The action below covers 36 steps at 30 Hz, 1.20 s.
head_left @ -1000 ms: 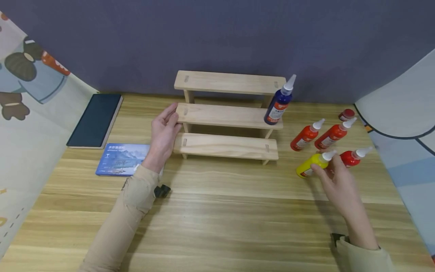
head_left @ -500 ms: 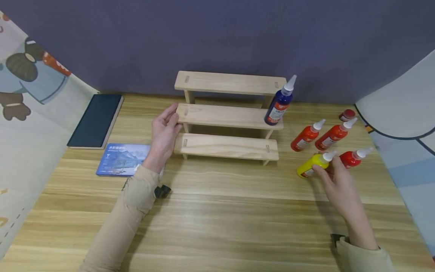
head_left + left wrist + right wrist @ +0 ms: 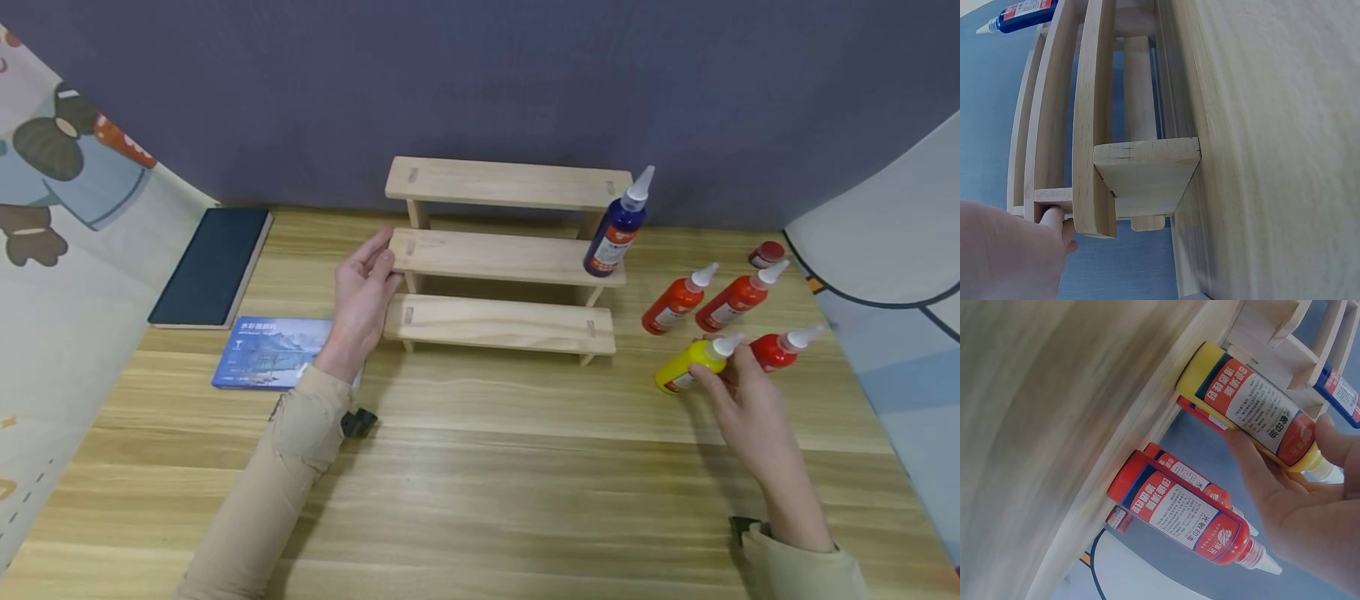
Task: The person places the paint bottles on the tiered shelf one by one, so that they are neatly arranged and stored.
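Note:
My left hand [image 3: 362, 296] holds the left end of the middle step of a three-step wooden display rack [image 3: 502, 254]. In the left wrist view the thumb [image 3: 1054, 220] lies against that step's end; most fingers are hidden. With my right hand [image 3: 757, 412] I grip a yellow squeeze bottle [image 3: 678, 368] that has a white nozzle, thumb on its near side. The right wrist view shows the printed label of this yellow bottle [image 3: 1254, 403], which is upright at or just above the table. A dark blue bottle [image 3: 615, 237] stands on the middle step's right end.
Two red bottles [image 3: 672, 307] [image 3: 731, 302] stand right of the rack, and another red bottle [image 3: 774, 352] is partly behind my right hand. A small red jar [image 3: 766, 253] sits farther back. At left lie a dark green book [image 3: 212, 267] and a blue box [image 3: 270, 354].

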Each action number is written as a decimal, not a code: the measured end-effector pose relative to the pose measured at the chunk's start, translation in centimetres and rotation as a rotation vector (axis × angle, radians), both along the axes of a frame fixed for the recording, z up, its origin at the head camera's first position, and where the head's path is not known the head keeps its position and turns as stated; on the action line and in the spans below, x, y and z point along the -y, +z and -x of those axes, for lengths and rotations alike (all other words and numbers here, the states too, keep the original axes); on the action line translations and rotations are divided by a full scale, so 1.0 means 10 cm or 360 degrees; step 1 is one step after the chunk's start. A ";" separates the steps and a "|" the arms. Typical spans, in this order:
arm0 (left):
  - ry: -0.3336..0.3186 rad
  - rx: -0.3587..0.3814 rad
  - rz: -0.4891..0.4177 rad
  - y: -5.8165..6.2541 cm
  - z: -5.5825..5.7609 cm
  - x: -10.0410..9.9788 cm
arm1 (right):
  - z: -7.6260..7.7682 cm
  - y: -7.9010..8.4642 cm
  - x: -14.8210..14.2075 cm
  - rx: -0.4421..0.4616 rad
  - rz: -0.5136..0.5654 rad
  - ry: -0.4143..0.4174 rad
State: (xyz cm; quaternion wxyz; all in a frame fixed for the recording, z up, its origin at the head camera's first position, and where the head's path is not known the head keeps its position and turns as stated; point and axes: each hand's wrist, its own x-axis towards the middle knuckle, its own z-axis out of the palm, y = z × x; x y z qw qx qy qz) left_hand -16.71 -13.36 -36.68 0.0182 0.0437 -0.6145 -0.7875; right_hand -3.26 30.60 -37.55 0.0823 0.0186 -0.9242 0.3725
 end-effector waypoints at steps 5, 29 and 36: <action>-0.0002 -0.0005 -0.0008 0.00 0.00 0.00 | 0.00 0.00 0.00 0.0007 0.0014 -0.0015; 0.0019 -0.0003 0.0015 -0.01 0.00 0.00 | 0.03 0.11 0.07 0.0040 -0.0041 -0.0077; 0.0017 0.0001 -0.0002 -0.01 0.00 0.00 | 0.06 0.22 0.14 -0.0007 -0.0040 -0.0069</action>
